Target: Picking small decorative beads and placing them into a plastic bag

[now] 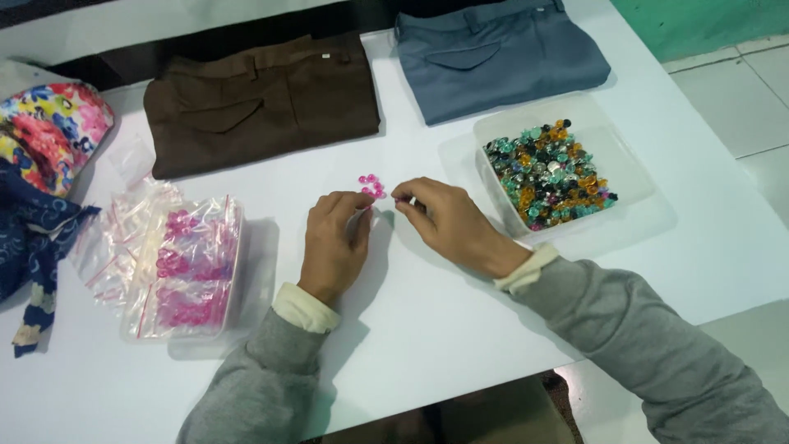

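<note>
Beads of pink plastic are gathered in a small cluster on the white desk, lying just beyond the fingertips of both hands. The right hand is seen with fingers pinched narrow (whether on a bead cannot be told). The left hand is curled loosely, nothing held, its fingertips about as near to the cluster as the right's.

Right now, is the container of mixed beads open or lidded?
Open: the clear container has no lid on top, and its mixed beads lie exposed.
</note>
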